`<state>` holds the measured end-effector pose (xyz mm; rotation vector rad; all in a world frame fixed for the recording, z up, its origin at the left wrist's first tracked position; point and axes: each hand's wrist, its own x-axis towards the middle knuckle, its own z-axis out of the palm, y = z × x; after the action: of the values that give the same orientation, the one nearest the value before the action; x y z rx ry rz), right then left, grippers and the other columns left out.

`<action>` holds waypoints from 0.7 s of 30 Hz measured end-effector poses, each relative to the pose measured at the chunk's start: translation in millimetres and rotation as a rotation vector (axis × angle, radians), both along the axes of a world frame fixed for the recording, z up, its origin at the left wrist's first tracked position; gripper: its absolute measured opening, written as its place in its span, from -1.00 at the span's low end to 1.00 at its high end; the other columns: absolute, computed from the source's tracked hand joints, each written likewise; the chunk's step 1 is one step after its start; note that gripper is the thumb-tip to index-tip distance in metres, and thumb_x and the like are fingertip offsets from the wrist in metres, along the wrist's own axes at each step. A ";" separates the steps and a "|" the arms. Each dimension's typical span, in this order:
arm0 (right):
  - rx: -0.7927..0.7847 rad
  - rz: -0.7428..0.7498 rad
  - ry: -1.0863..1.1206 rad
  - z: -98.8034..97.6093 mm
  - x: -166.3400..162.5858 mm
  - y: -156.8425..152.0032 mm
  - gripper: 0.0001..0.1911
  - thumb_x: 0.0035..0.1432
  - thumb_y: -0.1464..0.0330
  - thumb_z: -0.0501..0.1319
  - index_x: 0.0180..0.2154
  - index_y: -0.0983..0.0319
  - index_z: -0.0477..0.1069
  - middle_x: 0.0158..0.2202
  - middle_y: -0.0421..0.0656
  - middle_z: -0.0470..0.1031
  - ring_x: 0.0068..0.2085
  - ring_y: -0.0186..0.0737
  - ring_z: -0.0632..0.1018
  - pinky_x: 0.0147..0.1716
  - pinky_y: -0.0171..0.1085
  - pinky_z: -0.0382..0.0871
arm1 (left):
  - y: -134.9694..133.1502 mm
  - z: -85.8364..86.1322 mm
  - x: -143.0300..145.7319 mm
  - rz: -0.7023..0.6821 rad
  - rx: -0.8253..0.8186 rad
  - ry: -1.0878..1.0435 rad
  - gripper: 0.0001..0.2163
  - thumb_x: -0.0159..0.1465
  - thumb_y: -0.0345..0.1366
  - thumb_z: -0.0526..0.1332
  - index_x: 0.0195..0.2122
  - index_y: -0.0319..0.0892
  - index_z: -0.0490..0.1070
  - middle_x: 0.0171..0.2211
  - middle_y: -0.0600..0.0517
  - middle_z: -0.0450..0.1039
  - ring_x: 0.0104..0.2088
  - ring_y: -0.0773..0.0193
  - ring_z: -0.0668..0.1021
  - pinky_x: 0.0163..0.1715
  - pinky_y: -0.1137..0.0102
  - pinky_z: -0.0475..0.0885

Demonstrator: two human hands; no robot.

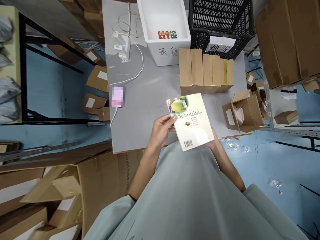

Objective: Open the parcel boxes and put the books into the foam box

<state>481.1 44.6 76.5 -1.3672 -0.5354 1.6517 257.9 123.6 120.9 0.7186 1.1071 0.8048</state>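
I hold a flat cream-coloured packet point(192, 121) printed with green fruit and the word "Beautiful", a barcode at its near corner. My left hand point(161, 130) grips its left edge, thumb on top. My right hand point(213, 142) supports it from below on the right and is mostly hidden beneath it. The packet hovers over the near edge of the grey table point(145, 110).
A row of closed brown cartons point(206, 71) stands behind the packet; an open small carton point(243, 111) lies to the right. A white foam box point(165, 30) and black crate point(220, 23) sit at the back. A phone point(117, 96) on a cable lies left. Cardboard boxes point(62, 193) crowd the floor.
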 end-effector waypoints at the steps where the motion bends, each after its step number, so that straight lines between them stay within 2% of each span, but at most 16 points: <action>1: -0.034 0.010 0.035 2.3 5.4 -2.5 -0.18 0.17 -0.44 0.24 -0.12 0.15 0.69 -0.22 0.01 0.77 -0.08 0.20 0.75 -0.12 0.09 0.69 | 3.0 -1.0 -2.2 0.010 0.006 0.015 -0.47 0.12 0.21 0.60 -0.18 -0.16 0.70 -0.13 -0.14 0.76 -0.11 -0.03 0.78 -0.24 0.21 0.74; 5: -0.037 0.054 0.026 10.3 14.4 -5.6 -0.27 0.07 -0.24 0.53 0.07 0.12 0.68 -0.04 -0.04 0.78 0.04 0.13 0.74 -0.01 0.00 0.70 | 8.6 -6.6 -9.3 0.047 0.025 0.039 -0.45 0.11 0.22 0.60 -0.17 -0.17 0.68 -0.13 -0.13 0.75 -0.10 -0.01 0.78 -0.20 0.20 0.74; 7: -0.014 0.067 -0.005 14.7 12.3 -4.1 -0.28 0.09 -0.17 0.57 0.12 0.12 0.67 0.01 -0.05 0.78 0.04 0.08 0.73 0.01 -0.05 0.68 | 8.5 -7.8 -10.9 0.069 0.020 0.043 -0.46 0.12 0.22 0.59 -0.18 -0.16 0.66 -0.13 -0.11 0.75 -0.10 0.02 0.77 -0.16 0.20 0.74; 11: 0.051 0.105 -0.067 22.8 8.9 2.9 -0.30 0.16 -0.18 0.53 0.14 0.12 0.67 0.03 -0.07 0.77 0.06 0.05 0.73 0.04 -0.09 0.66 | 8.9 -5.9 -12.1 0.096 0.016 0.049 -0.48 0.12 0.20 0.60 -0.19 -0.16 0.63 -0.15 -0.08 0.75 -0.13 0.08 0.77 -0.18 0.26 0.72; 16: 0.164 0.205 -0.243 25.1 17.2 11.7 -0.37 0.31 -0.16 0.43 0.15 0.14 0.64 0.15 -0.03 0.72 0.18 0.09 0.69 0.18 0.00 0.63 | 14.1 -0.5 -14.0 0.098 0.066 0.059 -0.47 0.12 0.21 0.59 -0.16 -0.15 0.66 -0.18 -0.08 0.74 -0.16 0.09 0.76 -0.22 0.26 0.71; 18: 0.210 0.197 -0.390 26.3 18.1 12.6 -0.34 0.37 -0.16 0.36 0.25 0.15 0.57 0.26 0.04 0.66 0.26 0.12 0.65 0.25 0.07 0.60 | 14.7 2.5 -13.0 0.106 0.090 0.072 -0.45 0.12 0.23 0.59 -0.16 -0.16 0.67 -0.18 -0.09 0.74 -0.16 0.09 0.76 -0.22 0.25 0.72; 21: 0.290 0.158 -0.771 33.7 5.3 7.9 -0.28 0.46 -0.12 0.28 0.43 0.13 0.42 0.47 0.09 0.44 0.47 0.14 0.48 0.42 0.14 0.47 | 10.5 6.3 -4.8 0.118 0.148 0.126 -0.44 0.13 0.22 0.58 -0.15 -0.19 0.66 -0.19 -0.09 0.74 -0.17 0.08 0.75 -0.23 0.25 0.72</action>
<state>486.4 52.5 110.2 -1.7436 -1.2965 1.0515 253.1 134.1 127.2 0.8427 1.2215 0.9598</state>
